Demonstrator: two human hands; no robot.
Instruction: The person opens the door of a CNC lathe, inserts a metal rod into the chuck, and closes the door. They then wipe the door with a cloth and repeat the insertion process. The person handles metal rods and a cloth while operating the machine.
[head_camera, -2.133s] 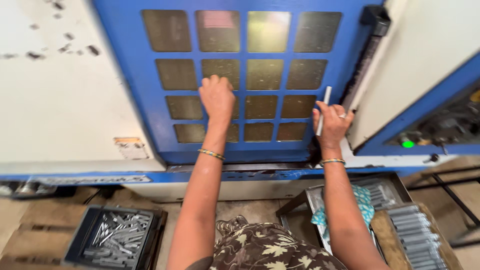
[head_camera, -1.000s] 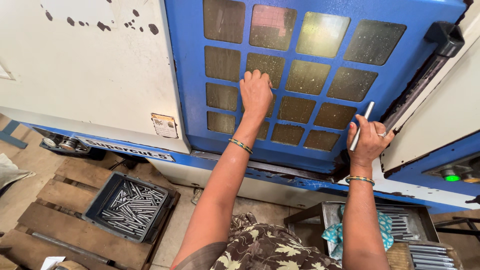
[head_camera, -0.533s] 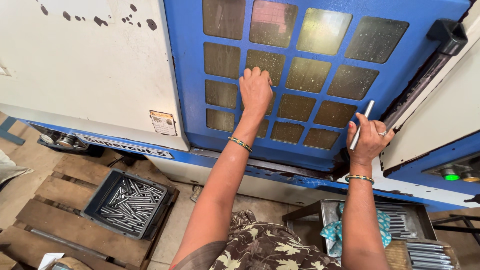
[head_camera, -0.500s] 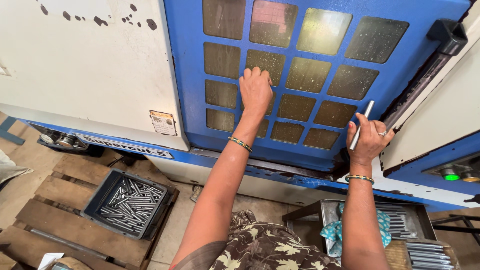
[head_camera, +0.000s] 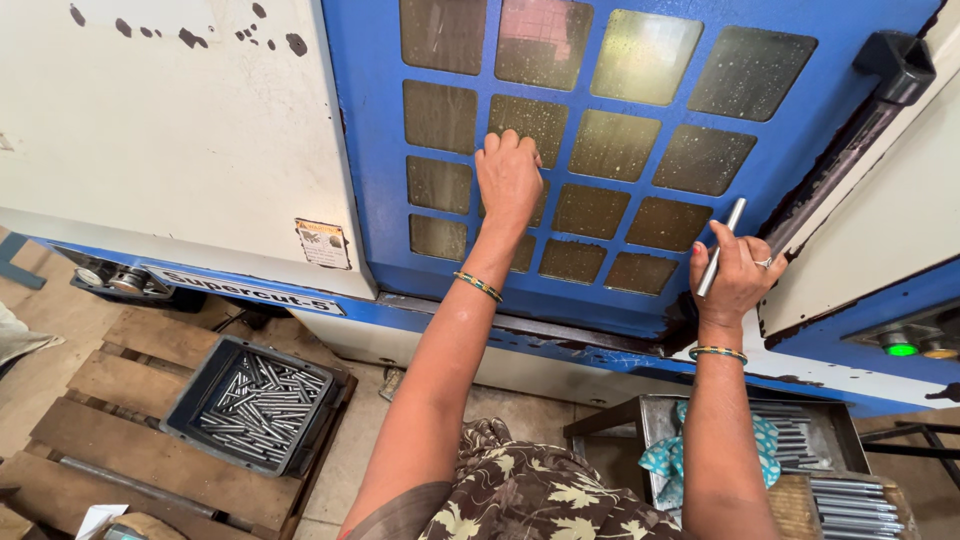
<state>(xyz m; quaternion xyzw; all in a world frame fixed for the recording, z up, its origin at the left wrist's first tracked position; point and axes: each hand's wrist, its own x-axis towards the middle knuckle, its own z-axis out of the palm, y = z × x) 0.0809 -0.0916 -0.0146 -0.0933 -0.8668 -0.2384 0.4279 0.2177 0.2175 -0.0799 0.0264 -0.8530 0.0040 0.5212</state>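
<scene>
Left hand (head_camera: 508, 178) flat, fingers curled against the gridded window of the blue machine door (head_camera: 640, 270), open floor below; small square sticker (head_camera: 321, 243) low on the cream panel (head_camera: 170, 150); right hand (head_camera: 735, 282) closed around a slim metal rod (head_camera: 720, 247), upright, near the door's right edge.

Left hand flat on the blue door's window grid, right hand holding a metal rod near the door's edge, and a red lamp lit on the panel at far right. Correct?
Not quite: the lit lamp is green, not red, as the head view shows. The left hand rests on the blue door grid and the right hand holds the metal rod near its edge.
</scene>
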